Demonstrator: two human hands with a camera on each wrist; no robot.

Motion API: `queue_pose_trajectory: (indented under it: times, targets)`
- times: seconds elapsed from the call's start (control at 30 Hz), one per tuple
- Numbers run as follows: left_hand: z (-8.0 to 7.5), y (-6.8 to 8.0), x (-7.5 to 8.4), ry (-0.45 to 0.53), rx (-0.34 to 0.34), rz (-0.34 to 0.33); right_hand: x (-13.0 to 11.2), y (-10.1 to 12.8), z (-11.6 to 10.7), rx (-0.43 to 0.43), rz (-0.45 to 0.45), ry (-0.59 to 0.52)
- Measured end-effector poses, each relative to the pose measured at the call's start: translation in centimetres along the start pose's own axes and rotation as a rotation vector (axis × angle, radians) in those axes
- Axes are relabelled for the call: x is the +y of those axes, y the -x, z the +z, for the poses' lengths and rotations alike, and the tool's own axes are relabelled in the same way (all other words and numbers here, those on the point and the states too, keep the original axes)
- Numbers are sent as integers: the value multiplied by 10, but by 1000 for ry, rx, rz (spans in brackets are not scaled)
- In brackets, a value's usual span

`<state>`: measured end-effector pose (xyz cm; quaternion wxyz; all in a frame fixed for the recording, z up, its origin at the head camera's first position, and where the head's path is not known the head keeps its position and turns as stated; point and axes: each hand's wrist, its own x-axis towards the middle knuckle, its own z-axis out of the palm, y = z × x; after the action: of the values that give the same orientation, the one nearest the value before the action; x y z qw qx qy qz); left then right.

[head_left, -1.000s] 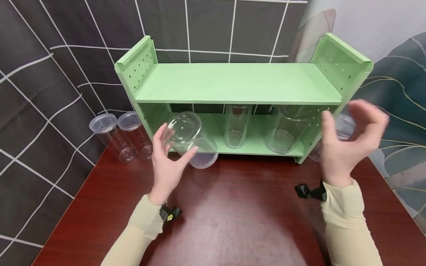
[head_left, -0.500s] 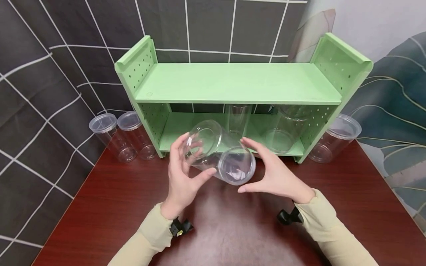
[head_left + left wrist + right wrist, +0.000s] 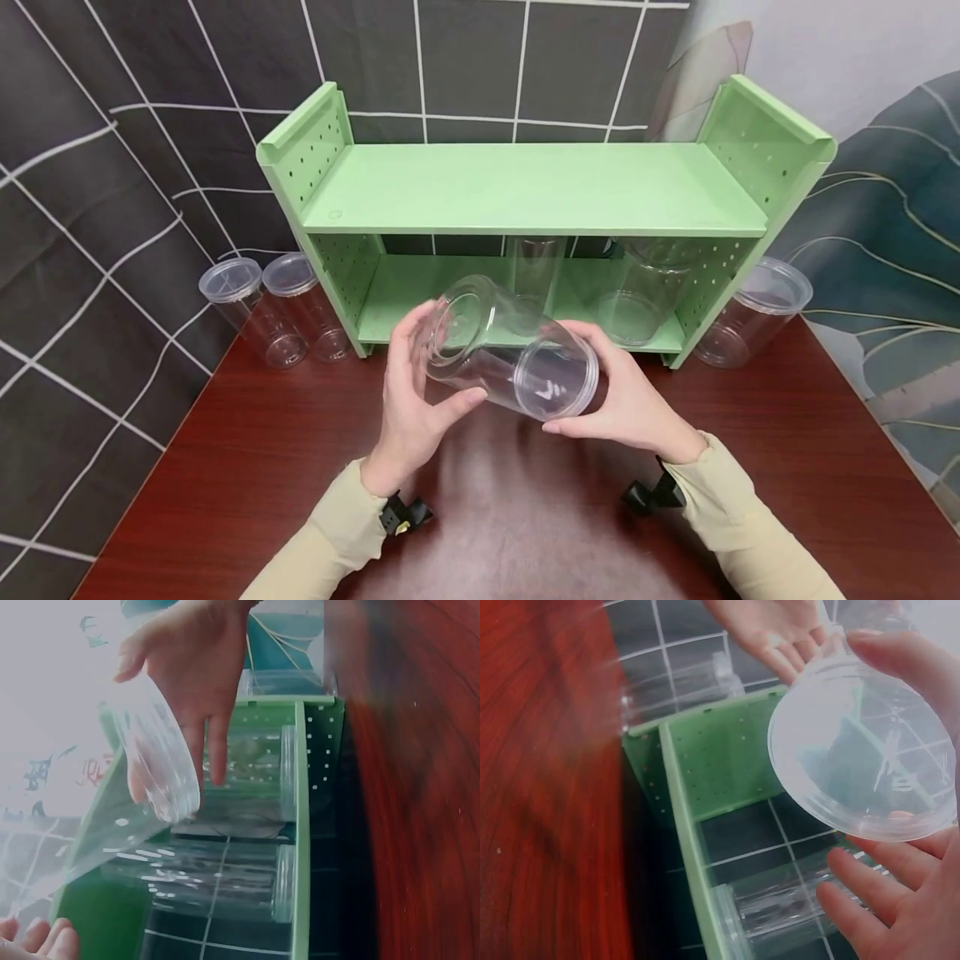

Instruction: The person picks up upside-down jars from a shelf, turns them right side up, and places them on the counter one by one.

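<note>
A clear plastic jar (image 3: 506, 354) is held tilted on its side above the table, in front of the green shelf. My left hand (image 3: 420, 400) grips its base end, thumb below and fingers around the far side. At the other end my right hand (image 3: 618, 387) holds the jar by its lid (image 3: 557, 379), thumb under the rim. The right wrist view shows the translucent lid (image 3: 862, 750) face on, between thumb and fingers. In the left wrist view the right hand (image 3: 195, 675) cups the lid end; only fingertips of the left hand (image 3: 37, 941) show there.
The green shelf (image 3: 525, 190) stands at the back of the table (image 3: 480, 533). On its lower level are a slim jar (image 3: 536, 267) and a wider jar (image 3: 633, 312). Lidded jars (image 3: 234, 283) stand left of it, and another jar (image 3: 768, 292) stands to the right.
The left hand has carried the jar from the shelf's left side toward the middle and turned its lid rightward. The right hand has come in from the right and taken hold of the lid end.
</note>
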<state>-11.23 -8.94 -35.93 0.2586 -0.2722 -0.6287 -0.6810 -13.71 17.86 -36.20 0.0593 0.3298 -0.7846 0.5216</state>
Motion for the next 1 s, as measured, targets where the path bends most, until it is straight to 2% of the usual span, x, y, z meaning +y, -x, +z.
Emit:
queue_pose_trajectory:
  times: [0.07, 0.17, 0.27, 0.33, 0.4, 0.47, 0.57, 0.63, 0.7, 0.87, 1.0]
  targets:
    - [-4, -3, 1, -28, 16, 10, -1, 1, -2, 15, -11, -20]
    - [-12, -11, 2, -74, 74, 59, -2, 3, -6, 29, -18, -45]
    - [-26, -24, 5, -135, 182, 121, -3, 5, -10, 43, -9, -54]
    - [-38, -33, 8, -181, 269, 137, -3, 7, -14, 58, -9, -57]
    - [-49, -43, 15, -214, 356, 125, -4, 8, -17, 78, -17, -66]
    - [-59, -53, 26, -249, 428, 85, -5, 9, -20, 97, -24, -73]
    - [-71, -68, 41, -305, 490, 21, -9, 11, -26, 127, -39, -61]
    - [-80, -79, 46, -349, 508, -16, -11, 13, -30, 150, -32, -48]
    - [-89, -89, 44, -366, 510, -37, -12, 15, -35, 174, -15, -46]
    - [-109, -109, 22, -325, 488, -114, -14, 22, -46, 208, 18, -86]
    - [-115, -121, 10, -332, 490, -147, -12, 32, -56, 216, 55, -27]
